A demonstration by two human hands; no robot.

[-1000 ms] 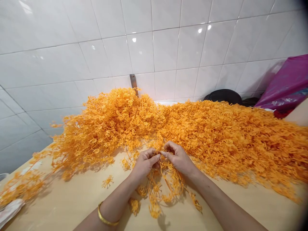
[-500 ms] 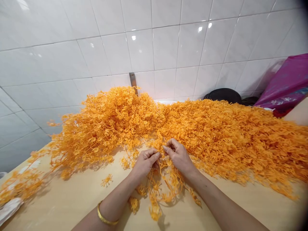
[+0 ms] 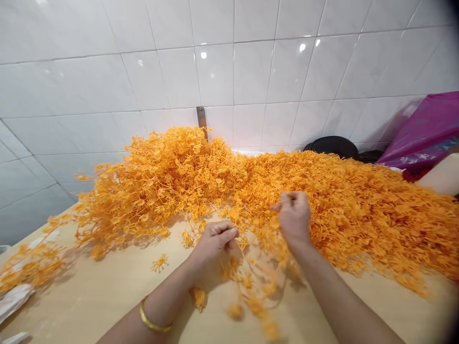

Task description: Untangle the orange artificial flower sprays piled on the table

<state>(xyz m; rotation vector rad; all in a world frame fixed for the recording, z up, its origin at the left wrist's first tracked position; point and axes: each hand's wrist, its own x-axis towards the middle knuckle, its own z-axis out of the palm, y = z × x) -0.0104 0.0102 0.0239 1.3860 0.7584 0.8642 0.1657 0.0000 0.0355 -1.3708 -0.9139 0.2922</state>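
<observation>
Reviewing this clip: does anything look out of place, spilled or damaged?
No spill or clear damage stands out. The one mild oddity is a small orange sprig lying alone on the tabletop, left of the left hand and apart from the orange heap. The orange strands below the hands are too blurred to judge.

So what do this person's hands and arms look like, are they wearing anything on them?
The left hand and right hand wear no gloves, and no sleeves show on the forearms. A smooth, rounded, gold-coloured bangle circles the left arm; none shows on the right.
</observation>
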